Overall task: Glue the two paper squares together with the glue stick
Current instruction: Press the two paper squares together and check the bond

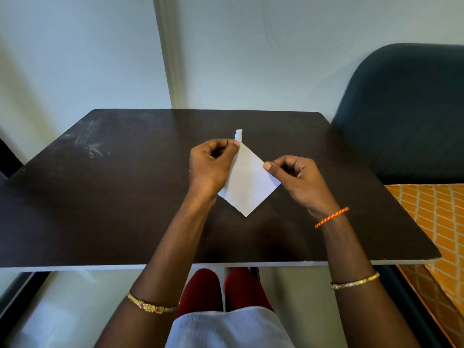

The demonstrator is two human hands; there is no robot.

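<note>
We held the white paper point(248, 182) between both hands over the dark table point(113, 197), turned so it hung as a diamond with one corner pointing toward us; whether it was one square or two lying together we could not tell, since only a single white face showed. Our left hand point(209, 167) pinched the far corner, thumb and forefinger pressed together on the paper's tip, the other fingers curled into the palm; our right hand point(298, 179) pinched the right-hand corner in the same way, thumb on top, remaining fingers folded under. The near corner hung free, below and between the two hands, just above or touching the tabletop; which of these, we could not tell.

The glue stick point(238, 135) stood upright on the table just beyond our left fingertips, a small white cylinder half hidden behind the pinched corner; any label on it was too small to read, and the paper carried no writing we could see.

An orange braided thread point(331, 217) circled our right wrist; gold bangles point(153, 306) sat further up both forearms. A dark chair point(406, 109) stood to the right of our right hand, with orange patterned cloth point(437, 222) beside the table's edge.
</note>
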